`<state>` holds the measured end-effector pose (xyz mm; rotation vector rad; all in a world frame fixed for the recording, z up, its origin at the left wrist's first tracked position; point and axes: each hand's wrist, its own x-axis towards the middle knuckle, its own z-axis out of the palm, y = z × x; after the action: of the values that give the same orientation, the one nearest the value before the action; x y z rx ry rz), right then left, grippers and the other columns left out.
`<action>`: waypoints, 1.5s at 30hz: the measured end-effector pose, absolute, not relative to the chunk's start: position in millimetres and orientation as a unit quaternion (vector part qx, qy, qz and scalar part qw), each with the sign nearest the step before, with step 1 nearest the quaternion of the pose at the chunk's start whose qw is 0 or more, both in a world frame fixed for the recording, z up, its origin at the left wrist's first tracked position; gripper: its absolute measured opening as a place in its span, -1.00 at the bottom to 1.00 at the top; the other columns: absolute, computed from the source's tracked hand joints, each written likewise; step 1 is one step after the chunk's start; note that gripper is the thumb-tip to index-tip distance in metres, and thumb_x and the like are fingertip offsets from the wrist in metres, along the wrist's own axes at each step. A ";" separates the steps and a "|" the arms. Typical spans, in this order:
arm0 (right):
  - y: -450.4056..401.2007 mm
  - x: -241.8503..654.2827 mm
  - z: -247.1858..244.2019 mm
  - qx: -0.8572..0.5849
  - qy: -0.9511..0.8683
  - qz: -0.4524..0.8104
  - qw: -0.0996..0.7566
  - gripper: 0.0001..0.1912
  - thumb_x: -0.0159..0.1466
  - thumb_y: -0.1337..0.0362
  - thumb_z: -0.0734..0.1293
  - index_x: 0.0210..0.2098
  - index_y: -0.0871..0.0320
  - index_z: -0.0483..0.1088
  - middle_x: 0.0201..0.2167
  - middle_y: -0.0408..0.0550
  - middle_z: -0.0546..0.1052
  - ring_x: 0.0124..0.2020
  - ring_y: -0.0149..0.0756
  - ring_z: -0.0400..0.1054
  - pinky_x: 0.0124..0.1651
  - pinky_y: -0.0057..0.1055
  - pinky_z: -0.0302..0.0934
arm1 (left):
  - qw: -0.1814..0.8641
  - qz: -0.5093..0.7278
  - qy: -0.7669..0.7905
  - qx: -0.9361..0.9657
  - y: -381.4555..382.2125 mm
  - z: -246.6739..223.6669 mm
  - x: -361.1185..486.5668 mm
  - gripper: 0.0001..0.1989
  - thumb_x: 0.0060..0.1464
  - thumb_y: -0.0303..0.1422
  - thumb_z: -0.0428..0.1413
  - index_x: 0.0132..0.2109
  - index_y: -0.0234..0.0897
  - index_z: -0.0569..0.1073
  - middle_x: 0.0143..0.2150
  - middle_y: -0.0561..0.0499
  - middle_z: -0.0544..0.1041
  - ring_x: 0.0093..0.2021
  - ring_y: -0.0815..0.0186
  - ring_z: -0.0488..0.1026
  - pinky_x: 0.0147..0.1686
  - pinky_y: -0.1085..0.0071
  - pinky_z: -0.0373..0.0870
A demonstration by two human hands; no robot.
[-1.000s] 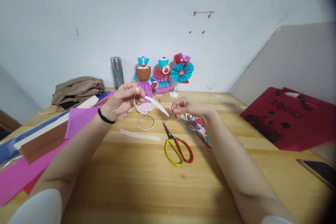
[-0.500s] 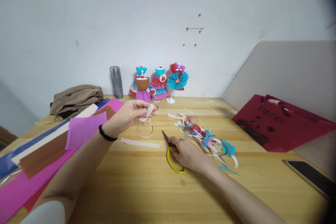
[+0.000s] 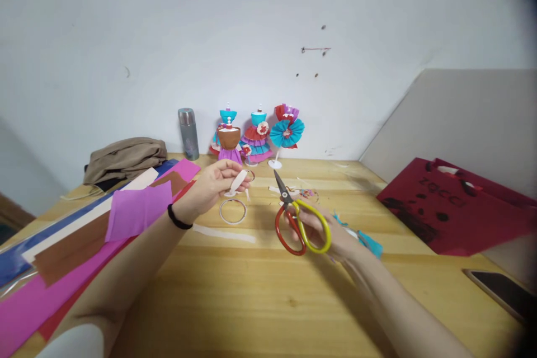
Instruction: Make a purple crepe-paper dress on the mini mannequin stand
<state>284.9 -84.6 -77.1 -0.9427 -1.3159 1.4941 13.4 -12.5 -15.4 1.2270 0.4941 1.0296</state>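
Between the thumb and fingers of my left hand (image 3: 218,182) is a folded white paper strip (image 3: 239,180). Below that hand a ring of tape or wire (image 3: 220,213) lies on the table. Nearer to me rests a second, long white paper strip (image 3: 224,234). My right hand (image 3: 312,221) has hold of the scissors (image 3: 286,196), raised above the table; one handle loop is red, the other yellow, and the dark blades point up and away, closed. Coloured paper scraps (image 3: 371,243) lie partly hidden behind my right hand.
Small paper dresses on stands (image 3: 255,134) and a grey flask (image 3: 188,134) stand by the wall. Coloured paper sheets (image 3: 71,246) and a brown cloth (image 3: 126,159) lie left. A red paper bag (image 3: 444,207) and a phone (image 3: 501,293) are at the right.
My right hand has lifted the scissors off the table, turning them so both handle loops show. My left hand keeps the white strip, which is now tilted differently.
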 end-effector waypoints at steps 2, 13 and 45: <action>-83.9 276.7 -75.2 -0.307 -0.506 0.655 0.470 -0.49 0.17 -0.05 0.45 -0.02 0.11 0.38 -0.35 -0.03 0.55 -0.54 -0.39 0.32 -0.51 -0.47 0.18 | 0.653 0.476 0.215 0.548 -10.5 -16.6 14.6 -0.64 -0.08 -0.46 0.37 -0.12 -0.33 0.45 -0.27 -0.08 0.66 -0.34 0.28 0.61 -0.26 0.37 0.52; -81.5 245.0 -55.3 -0.154 -0.588 0.711 0.352 0.01 -0.10 -0.43 0.42 0.12 0.12 0.32 -0.10 0.13 0.49 -0.01 -0.04 0.41 -0.03 -0.16 0.28 | 0.641 0.511 0.159 0.550 -13.5 -10.6 11.3 -0.54 0.07 -0.35 0.31 0.09 -0.33 0.42 -0.25 -0.13 0.66 -0.28 0.26 0.59 -0.20 0.34 0.48; -69.1 258.2 -50.5 -0.238 -0.678 0.619 0.316 -0.42 0.24 -0.20 0.35 -0.08 0.19 0.28 -0.30 -0.08 0.40 -0.45 -0.46 0.35 -0.44 -0.50 0.15 | 0.652 0.407 0.196 0.610 -21.2 -13.5 19.3 -0.08 -0.04 -0.42 0.38 0.40 -0.20 0.14 -0.17 -0.11 0.64 -0.15 0.23 0.59 -0.18 0.41 0.44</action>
<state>258.2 -69.1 -50.5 -0.6278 -1.7856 1.6306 19.3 -21.2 -13.5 1.3843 0.4448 0.9230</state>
